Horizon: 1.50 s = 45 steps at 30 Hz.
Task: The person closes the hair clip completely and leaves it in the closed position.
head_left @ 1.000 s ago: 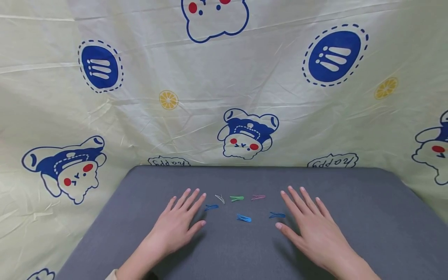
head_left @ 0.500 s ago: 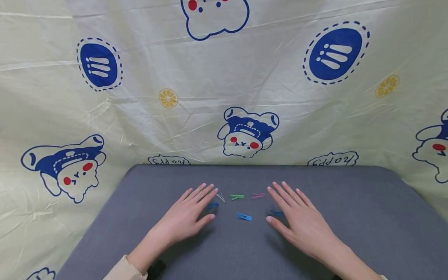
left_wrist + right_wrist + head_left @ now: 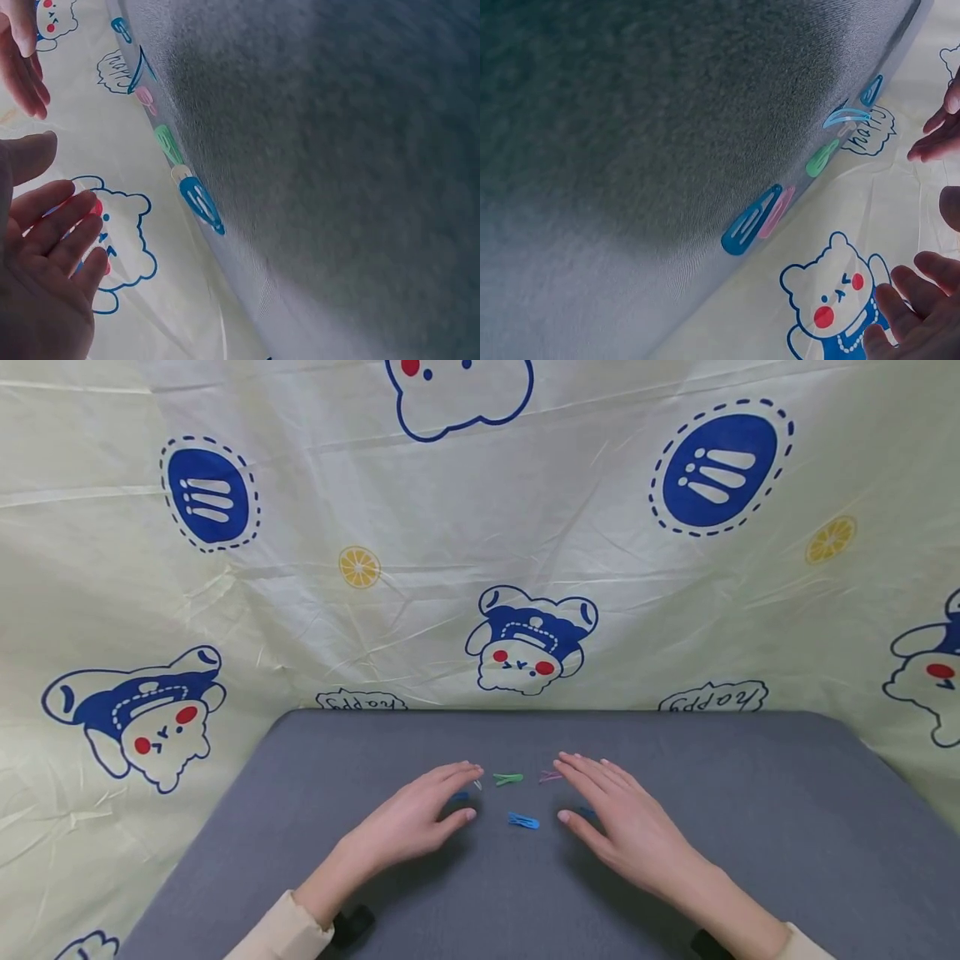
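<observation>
Several small snap hair clips lie on the grey table. My left hand [image 3: 412, 814] hovers with relaxed fingers over a blue hair clip [image 3: 460, 797] and a white hair clip [image 3: 477, 784], partly hiding both. On the other side my right hand [image 3: 633, 831], fingers extended and thumb apart, partly covers another blue hair clip [image 3: 588, 813] and the end of a pink hair clip [image 3: 549, 777]. Between the hands show a green hair clip [image 3: 507, 779] and a brighter blue hair clip [image 3: 523, 821]. Both wrist views show the palms raised above the tabletop, holding nothing.
The grey cloth-like tabletop [image 3: 487, 902] runs back to a pale curtain [image 3: 300, 610] printed with cartoon bears and orange slices. Dark wrist devices [image 3: 352, 927] sit beneath the forearms, next to light sleeves [image 3: 281, 931].
Both hands have moved inward toward each other, coming over the outer hair clips. The clips stay where they were on the table.
</observation>
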Motion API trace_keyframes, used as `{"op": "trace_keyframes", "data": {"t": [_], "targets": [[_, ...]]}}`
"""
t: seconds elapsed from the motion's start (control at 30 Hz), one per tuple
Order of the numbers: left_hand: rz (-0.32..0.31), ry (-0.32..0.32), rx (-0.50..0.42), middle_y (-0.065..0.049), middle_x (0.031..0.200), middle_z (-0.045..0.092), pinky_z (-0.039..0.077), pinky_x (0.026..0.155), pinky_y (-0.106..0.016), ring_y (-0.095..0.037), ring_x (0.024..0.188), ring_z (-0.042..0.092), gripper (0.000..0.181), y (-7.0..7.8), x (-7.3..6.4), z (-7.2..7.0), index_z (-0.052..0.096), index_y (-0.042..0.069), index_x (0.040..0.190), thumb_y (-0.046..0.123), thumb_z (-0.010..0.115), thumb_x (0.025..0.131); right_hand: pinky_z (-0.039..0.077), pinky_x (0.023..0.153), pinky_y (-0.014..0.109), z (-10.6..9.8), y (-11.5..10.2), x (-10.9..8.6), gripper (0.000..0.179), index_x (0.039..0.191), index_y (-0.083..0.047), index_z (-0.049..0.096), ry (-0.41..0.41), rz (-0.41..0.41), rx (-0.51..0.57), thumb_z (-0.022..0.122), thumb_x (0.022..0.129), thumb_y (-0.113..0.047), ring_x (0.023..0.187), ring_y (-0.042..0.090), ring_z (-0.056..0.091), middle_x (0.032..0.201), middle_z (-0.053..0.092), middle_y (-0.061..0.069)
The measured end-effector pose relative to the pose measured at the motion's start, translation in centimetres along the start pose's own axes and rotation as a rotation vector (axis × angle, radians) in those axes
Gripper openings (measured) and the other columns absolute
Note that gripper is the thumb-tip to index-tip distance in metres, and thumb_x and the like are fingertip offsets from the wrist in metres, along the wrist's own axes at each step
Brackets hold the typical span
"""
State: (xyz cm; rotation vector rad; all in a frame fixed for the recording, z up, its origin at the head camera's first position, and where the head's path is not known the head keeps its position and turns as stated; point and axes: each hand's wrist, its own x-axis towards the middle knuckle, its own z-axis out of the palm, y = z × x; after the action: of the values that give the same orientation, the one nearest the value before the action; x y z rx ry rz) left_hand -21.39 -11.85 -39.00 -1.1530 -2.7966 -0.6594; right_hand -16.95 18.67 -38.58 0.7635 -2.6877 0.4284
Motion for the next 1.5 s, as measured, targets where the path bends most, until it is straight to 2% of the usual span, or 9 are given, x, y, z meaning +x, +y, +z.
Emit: {"op": "trace_keyframes", "data": {"t": [0.27,0.5,0.7,0.87,1.0,1.27,1.5], "targets": [[-0.007,0.013,-0.175,0.001,0.138,0.055,0.041,0.104,-0.039,-0.013,0.128,0.049,0.044,-0.2,1.2,0.5,0.056,0.01,0.138,0.024,0.065,0.097,0.042,0.101,0.052,0.4,-0.4,0.9,0.055,0.141,-0.017,0.052,0.003,0.086,0.193,0.072,0.091,-0.027,0.128,0.024,0.049,0.14,0.054,0.0],[-0.048,0.065,-0.293,0.003,0.127,0.063,0.046,0.099,-0.039,-0.013,0.119,0.056,0.035,-0.3,1.5,1.0,0.064,0.01,0.129,0.017,0.068,0.094,0.047,0.096,0.046,0.8,-0.8,1.5,0.04,0.131,-0.015,0.06,0.009,0.131,0.331,0.071,0.093,-0.022,0.12,0.018,0.056,0.129,0.061,-0.003],[-0.084,0.089,-0.414,-0.004,0.12,0.066,0.049,0.096,-0.039,-0.018,0.111,0.061,0.03,-0.1,1.8,1.4,0.067,0.007,0.123,0.013,0.068,0.094,0.049,0.093,0.046,1.3,-0.9,1.9,0.032,0.125,-0.013,0.064,-0.03,0.187,0.433,0.068,0.095,-0.021,0.112,0.019,0.061,0.123,0.064,0.0],[-0.125,0.06,-0.422,-0.005,0.113,0.069,0.05,0.092,-0.038,-0.015,0.104,0.063,0.025,-0.1,2.1,1.9,0.069,0.004,0.118,0.012,0.068,0.094,0.05,0.091,0.045,1.7,-0.9,2.2,0.028,0.122,-0.01,0.066,-0.08,0.246,0.52,0.067,0.095,-0.017,0.107,0.019,0.063,0.119,0.066,0.001],[-0.14,0.043,-0.414,-0.003,0.104,0.07,0.052,0.087,-0.037,-0.013,0.096,0.064,0.02,0.1,2.3,2.3,0.071,0.003,0.112,0.009,0.068,0.092,0.052,0.087,0.042,2.1,-1.0,2.4,0.026,0.12,-0.008,0.067,-0.111,0.262,0.539,0.067,0.094,-0.012,0.101,0.016,0.063,0.115,0.067,0.001],[-0.144,0.013,-0.45,-0.003,0.1,0.07,0.053,0.084,-0.032,-0.012,0.092,0.064,0.017,0.3,2.7,2.9,0.072,0.003,0.107,0.006,0.07,0.09,0.052,0.085,0.039,2.7,-0.6,2.7,0.022,0.117,-0.005,0.067,-0.169,0.246,0.571,0.065,0.095,-0.006,0.097,0.016,0.063,0.112,0.067,0.005],[-0.148,0.0,-0.445,0.001,0.096,0.069,0.051,0.079,-0.03,-0.011,0.088,0.063,0.014,0.0,3.0,3.3,0.073,0.004,0.103,0.006,0.071,0.089,0.053,0.083,0.038,3.3,-0.1,3.0,0.021,0.114,-0.003,0.068,-0.215,0.216,0.58,0.064,0.094,-0.004,0.094,0.016,0.064,0.107,0.068,0.005]]}}
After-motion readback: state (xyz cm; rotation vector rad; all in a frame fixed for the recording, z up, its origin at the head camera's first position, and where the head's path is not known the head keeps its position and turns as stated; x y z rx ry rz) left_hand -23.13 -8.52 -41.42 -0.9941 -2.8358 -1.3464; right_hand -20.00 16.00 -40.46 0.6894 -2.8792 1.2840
